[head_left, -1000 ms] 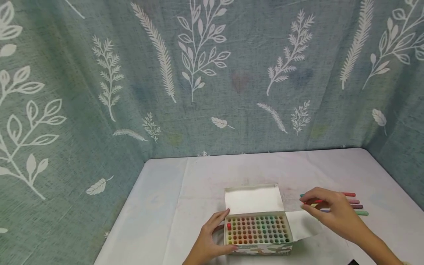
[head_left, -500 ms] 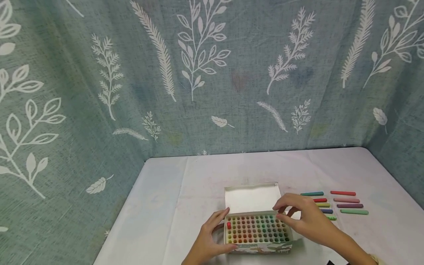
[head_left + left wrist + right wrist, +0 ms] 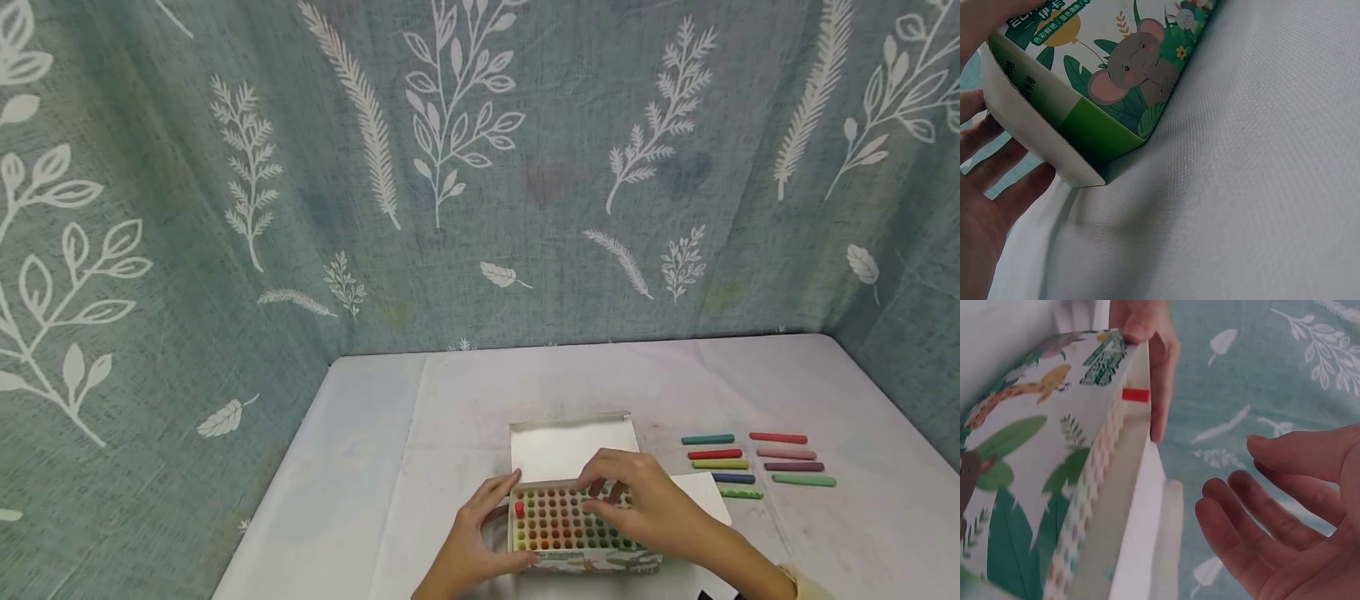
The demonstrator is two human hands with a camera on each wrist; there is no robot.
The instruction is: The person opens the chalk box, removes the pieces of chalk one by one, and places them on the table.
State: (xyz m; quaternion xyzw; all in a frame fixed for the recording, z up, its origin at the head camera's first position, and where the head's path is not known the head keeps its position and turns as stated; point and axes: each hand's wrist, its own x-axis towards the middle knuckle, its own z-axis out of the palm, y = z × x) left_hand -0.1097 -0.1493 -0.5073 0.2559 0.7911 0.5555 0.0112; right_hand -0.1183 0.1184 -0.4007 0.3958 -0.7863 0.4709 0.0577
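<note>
A cardboard crayon box (image 3: 585,562) with a printed animal pattern stands open, its insert full of round holes. One red crayon (image 3: 519,509) pokes up from a hole at the left; it also shows in the right wrist view, a red crayon end (image 3: 1136,395) inside the box. My left hand (image 3: 476,533) grips the box's left end, thumb at the front and fingers along the side (image 3: 1022,169). Above the right half of the insert hovers my right hand (image 3: 637,500), fingers bent; in the right wrist view, nothing shows between the thumb and fingers of this hand (image 3: 1285,512).
Several coloured crayons (image 3: 798,467) lie in two columns on the white-covered table (image 3: 420,467), right of the box. Its lid (image 3: 570,450) leans back, and a white side flap (image 3: 708,493) sticks out rightward. A green leaf-patterned curtain (image 3: 540,250) surrounds the table's back and sides.
My right hand has moved left from beside the crayons to over the box, uncovering the crayons it was hiding. The left hand has kept its grip on the box's left end.
</note>
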